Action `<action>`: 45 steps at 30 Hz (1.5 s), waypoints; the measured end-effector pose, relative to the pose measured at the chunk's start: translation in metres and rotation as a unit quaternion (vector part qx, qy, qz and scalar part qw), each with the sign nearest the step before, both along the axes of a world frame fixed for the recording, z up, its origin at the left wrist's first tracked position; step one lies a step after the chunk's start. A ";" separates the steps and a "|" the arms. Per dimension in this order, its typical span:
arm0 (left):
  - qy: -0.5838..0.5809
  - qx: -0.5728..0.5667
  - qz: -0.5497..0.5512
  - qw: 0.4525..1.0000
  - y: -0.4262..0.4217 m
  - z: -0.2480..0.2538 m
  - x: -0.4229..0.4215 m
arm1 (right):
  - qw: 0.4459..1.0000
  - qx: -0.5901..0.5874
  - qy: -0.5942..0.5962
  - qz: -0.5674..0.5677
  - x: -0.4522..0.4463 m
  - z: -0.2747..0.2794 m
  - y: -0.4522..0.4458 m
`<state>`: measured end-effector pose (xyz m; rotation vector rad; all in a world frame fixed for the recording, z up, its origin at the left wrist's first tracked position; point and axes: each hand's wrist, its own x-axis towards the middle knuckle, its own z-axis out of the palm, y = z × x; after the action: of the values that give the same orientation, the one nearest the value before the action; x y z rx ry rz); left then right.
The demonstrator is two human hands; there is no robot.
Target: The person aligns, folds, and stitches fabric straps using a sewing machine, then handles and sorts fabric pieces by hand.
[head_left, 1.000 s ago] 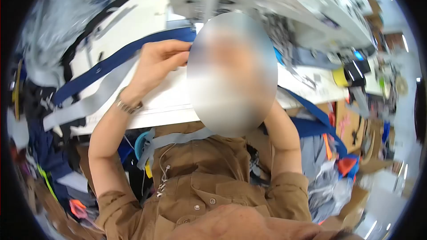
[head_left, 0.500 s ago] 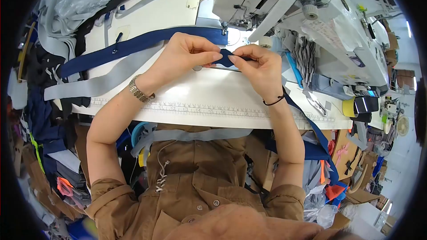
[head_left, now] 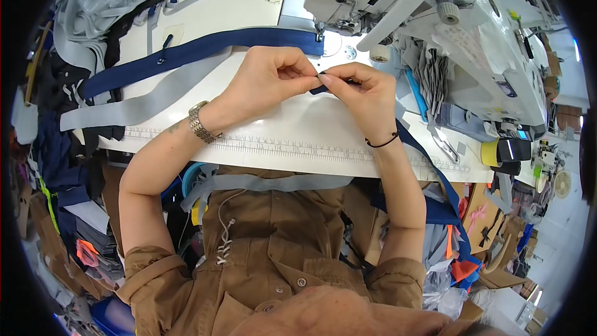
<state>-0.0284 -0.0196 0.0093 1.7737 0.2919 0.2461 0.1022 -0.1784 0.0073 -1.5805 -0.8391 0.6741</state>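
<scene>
In the head view, the left hand and the right hand meet above the counter, thumbs and fingers pinched together at the tips. Both grasp a small navy fabric piece, mostly hidden by the fingers, with a dark corner showing beneath the fingertips. It is in front of the sewing machine, on the person's side of the presser foot.

A long navy strip curves across the counter behind the left hand, its right end at the presser foot; whether it is clamped there cannot be told. A light gray strip lies along its near side, running toward the left forearm. The left wrist wears a metal-band watch, the right a thin black cord.

A printed ruler scale runs along the counter's near edge. Right of the right hand lie a blue stick-like object, a bunch of gray fabric pieces and metal snips. Another navy length passes beside the right forearm and hangs over the edge. A second gray strip crosses the person's lap.
</scene>
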 end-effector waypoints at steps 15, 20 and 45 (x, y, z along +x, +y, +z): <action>-0.080 0.200 -0.039 0.976 -0.002 -0.009 -0.005 | 0.997 -0.022 0.054 0.040 0.008 -0.001 -0.004; -0.194 0.493 -0.036 0.847 0.007 -0.013 -0.006 | 0.953 0.004 -0.303 0.000 0.001 0.016 0.002; 0.156 0.590 0.233 0.757 0.197 0.027 -0.098 | 0.749 0.028 -0.659 0.059 0.009 -0.019 0.017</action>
<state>-0.1260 0.1771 0.0365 2.9961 0.9903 0.5761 0.1108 -0.1617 -0.0119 -1.8436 -1.9485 -0.5750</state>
